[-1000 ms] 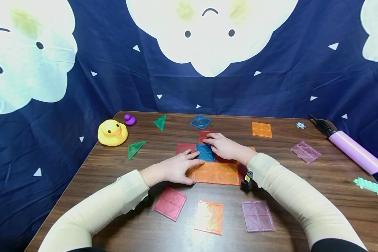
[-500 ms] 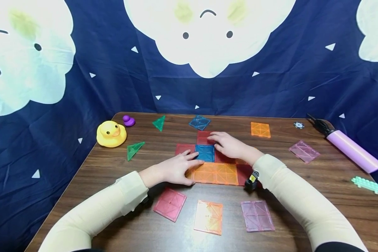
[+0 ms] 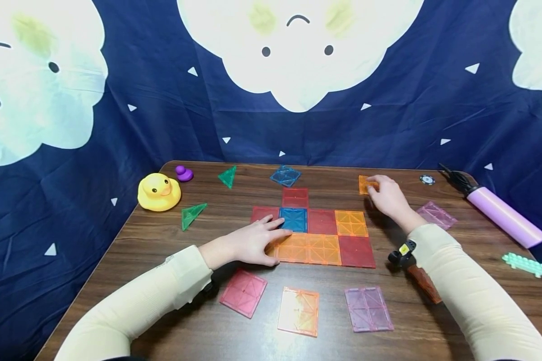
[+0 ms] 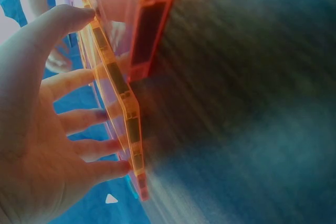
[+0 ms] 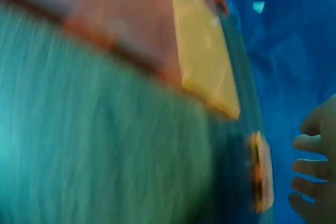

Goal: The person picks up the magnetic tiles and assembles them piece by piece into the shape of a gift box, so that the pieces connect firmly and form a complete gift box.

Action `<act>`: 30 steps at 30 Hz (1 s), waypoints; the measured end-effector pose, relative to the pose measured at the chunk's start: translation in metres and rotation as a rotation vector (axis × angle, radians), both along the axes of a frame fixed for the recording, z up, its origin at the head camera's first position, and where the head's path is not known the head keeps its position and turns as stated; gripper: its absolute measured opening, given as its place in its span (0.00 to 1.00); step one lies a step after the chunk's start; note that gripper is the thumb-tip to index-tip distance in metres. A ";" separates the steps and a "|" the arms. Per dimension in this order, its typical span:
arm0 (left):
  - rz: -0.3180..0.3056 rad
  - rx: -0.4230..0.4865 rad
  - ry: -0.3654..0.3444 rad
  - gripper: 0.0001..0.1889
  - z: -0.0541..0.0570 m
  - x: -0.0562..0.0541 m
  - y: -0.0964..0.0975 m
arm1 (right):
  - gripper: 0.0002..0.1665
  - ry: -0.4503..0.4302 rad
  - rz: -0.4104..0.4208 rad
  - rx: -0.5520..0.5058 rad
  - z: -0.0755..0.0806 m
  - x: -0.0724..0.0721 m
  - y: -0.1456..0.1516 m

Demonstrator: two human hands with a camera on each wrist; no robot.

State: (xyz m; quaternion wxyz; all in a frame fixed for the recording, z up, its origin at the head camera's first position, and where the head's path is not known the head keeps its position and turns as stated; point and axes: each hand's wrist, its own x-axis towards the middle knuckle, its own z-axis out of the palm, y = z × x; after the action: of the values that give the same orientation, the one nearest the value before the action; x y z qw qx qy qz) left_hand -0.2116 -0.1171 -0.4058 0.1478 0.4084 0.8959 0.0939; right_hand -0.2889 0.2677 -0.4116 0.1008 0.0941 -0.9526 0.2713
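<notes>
My left hand (image 3: 256, 241) rests with spread fingers on the left part of a flat patch of translucent magnetic tiles. In that patch lie a blue tile (image 3: 294, 221), two orange tiles (image 3: 324, 249) side by side, another orange tile (image 3: 352, 223) and several red tiles (image 3: 357, 251). The left wrist view has the left fingertips touching an orange tile edge (image 4: 116, 80). At the back right, my right hand (image 3: 388, 198) reaches over a loose orange tile (image 3: 364, 184), partly covering it. In the right wrist view its fingers look apart from that tile (image 5: 261, 171).
In front lie loose pink (image 3: 244, 293), orange (image 3: 298, 311) and purple tiles (image 3: 369, 310). Around the sides are green triangles (image 3: 193, 215), a yellow duck (image 3: 159, 192), a small purple duck (image 3: 184, 174), a lilac cylinder (image 3: 508, 216) and a mint toy (image 3: 525, 264).
My right hand has left the red tile at the top of the patch and moved right and back to the loose orange tile. My left hand has stayed in place.
</notes>
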 end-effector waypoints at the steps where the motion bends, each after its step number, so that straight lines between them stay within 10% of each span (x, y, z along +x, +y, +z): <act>1: 0.000 -0.001 -0.001 0.41 0.000 0.000 0.000 | 0.21 -0.013 0.001 0.015 -0.002 0.000 0.005; 11: -0.008 -0.001 0.012 0.41 -0.001 -0.002 0.001 | 0.26 -0.110 0.144 0.194 -0.018 -0.005 0.012; 30: -0.002 0.012 -0.006 0.41 -0.001 0.001 -0.001 | 0.25 -0.153 0.424 0.293 -0.008 0.008 -0.079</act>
State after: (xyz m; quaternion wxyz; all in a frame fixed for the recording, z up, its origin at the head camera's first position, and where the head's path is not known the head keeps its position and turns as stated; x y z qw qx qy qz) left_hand -0.2106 -0.1179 -0.4064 0.1480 0.4101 0.8943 0.1004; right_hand -0.2804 0.1884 -0.4195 -0.0450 0.2842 -0.9456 0.1519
